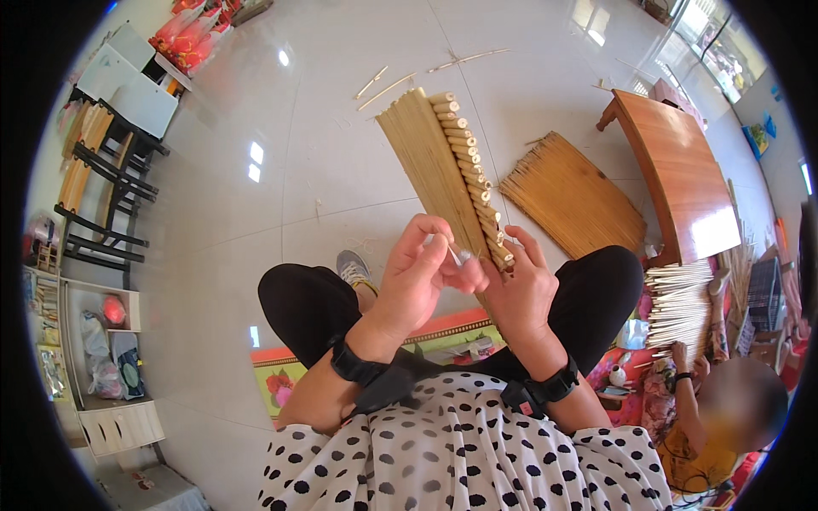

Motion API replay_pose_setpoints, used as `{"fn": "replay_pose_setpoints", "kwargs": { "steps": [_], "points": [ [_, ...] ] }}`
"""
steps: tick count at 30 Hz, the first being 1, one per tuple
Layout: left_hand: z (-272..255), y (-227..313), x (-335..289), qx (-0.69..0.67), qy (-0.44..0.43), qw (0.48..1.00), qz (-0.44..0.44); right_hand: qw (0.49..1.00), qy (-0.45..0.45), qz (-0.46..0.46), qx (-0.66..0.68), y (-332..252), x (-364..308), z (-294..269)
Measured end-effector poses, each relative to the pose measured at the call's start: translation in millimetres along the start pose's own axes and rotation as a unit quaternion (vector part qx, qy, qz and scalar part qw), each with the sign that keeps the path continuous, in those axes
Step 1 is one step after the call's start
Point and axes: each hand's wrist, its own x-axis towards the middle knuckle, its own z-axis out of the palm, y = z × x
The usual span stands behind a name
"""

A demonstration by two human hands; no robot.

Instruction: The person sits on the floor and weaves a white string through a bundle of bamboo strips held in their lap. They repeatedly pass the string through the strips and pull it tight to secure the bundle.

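A long tan mat of thin reeds stretches away from my lap over the tiled floor. Along its right edge runs a row of short, thick bundles with pale cut ends. My right hand grips the near end of this edge, its fingers against the last bundles. Just left of it, my left hand is closed in a pinch on a thin pale strand. Blur hides where the strand runs between the hands.
Another reed mat lies flat beyond my right knee, near a low wooden table. Loose stalks lie on the far floor. At right, a person handles pale sticks. Folded black-framed stools and a shelf stand left.
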Motion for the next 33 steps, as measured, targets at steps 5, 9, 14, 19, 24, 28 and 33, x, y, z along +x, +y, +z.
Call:
{"fn": "replay_pose_setpoints", "kwargs": {
  "steps": [5,9,14,19,24,28,33],
  "points": [
    [-24,60,-39,0.266,0.106,0.942,-0.174,0.999,-0.006,0.044,-0.028,9,12,-8],
    [-101,184,-149,0.380,0.411,0.829,0.013,0.999,0.011,0.043,-0.018,24,22,-15],
    [-144,261,-248,0.459,0.545,0.697,0.085,0.998,-0.004,0.044,0.035,14,11,-10],
    [-53,115,-105,0.450,0.317,0.833,0.054,0.999,0.018,-0.030,0.018,7,-1,-5],
    [-36,3,-10,0.252,0.134,0.955,-0.082,0.998,0.015,-0.049,0.024,-2,-13,-4],
    [-18,-20,0,0.237,0.132,0.942,-0.197,0.997,0.008,-0.017,0.072,5,-22,-1],
    [-21,-6,-12,0.240,0.107,0.930,-0.257,0.992,0.016,-0.038,0.115,12,-19,-2]
  ]
}}
